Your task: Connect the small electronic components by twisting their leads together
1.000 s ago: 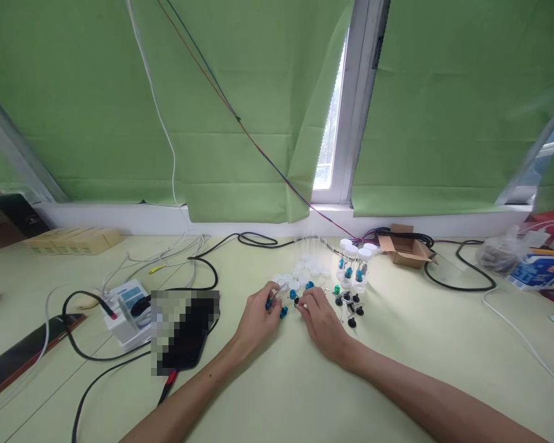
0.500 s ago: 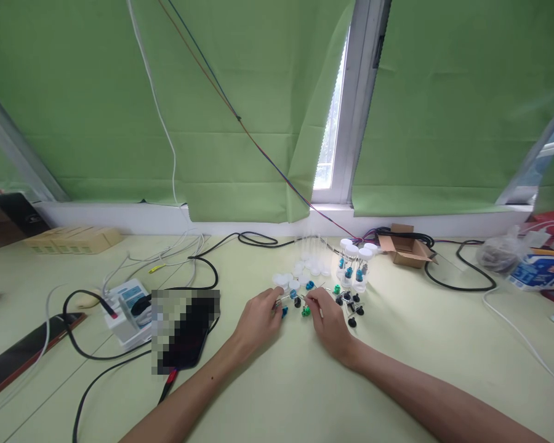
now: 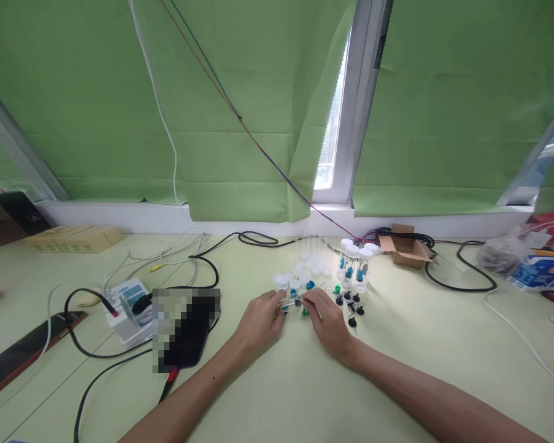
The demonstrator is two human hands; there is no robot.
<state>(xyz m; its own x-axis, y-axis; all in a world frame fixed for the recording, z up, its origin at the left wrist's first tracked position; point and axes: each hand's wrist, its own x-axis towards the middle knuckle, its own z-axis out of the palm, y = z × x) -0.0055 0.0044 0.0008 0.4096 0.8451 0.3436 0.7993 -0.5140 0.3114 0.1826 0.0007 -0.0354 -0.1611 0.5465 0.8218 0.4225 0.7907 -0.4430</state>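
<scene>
My left hand is closed, its fingertips pinching a slim clear tube that points right. At the tube's right end sits a small black-headed piece. The fingers of my right hand are pinched together against that piece; the exact grip is partly hidden. A green-headed piece lies beneath the right fingertips. Just beyond the hands are a blue-headed piece and white round caps. Several black-headed pieces with metal shafts lie right of my right hand.
Capped clear tubes with blue pieces inside stand at the right, and uncapped clear tubes stand behind the caps. Further out are an open cardboard box, black cables, a power strip and a phone.
My hands have come slightly closer together. The clear tube and the black-headed piece, apart before, now meet in line between my fingertips.
</scene>
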